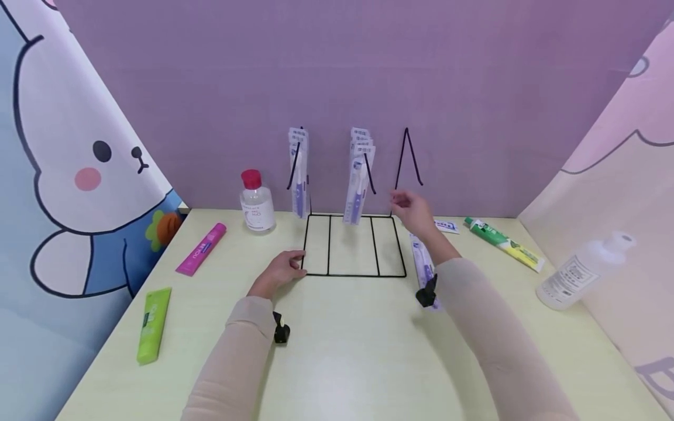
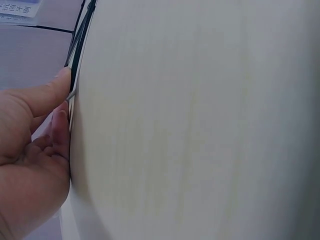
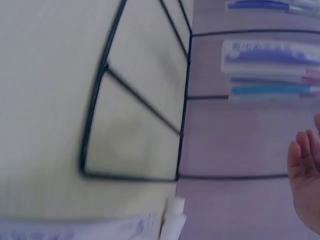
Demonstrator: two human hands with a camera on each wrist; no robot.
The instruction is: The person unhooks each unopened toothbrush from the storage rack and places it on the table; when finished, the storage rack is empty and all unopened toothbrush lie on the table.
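Head view, black wire rack: we see it standing on the pale table between the two sets of fingers, its thin dark bars marking out a rectangular base in three bays, with slim hooks rising behind and bending forward and down.
Left hand: we find thumb and fingertips pinching the base's left side, near its front corner; the left wrist view shows the thumb against the wire.
Right hand: we see its fingers released and loosely bent, just beside the upright of the right hook; whether they touch it we cannot tell.
Middle hook packs: we note overlapping white-and-clear sleeves, the front one with a purple toothbrush, left of the right fingers; the right wrist view adds turquoise and pink.
Left hook packs: we see similar sleeves hanging beyond the left fingertips.
Loose pack: we see it lying nearer us than the right fingers, partly covered.
Tubes and bottles: left of the left fingers we see a magenta tube, a lime green tube and, farther back, a red-capped bottle; right of the right fingers, a green-and-yellow tube and a white pump bottle.
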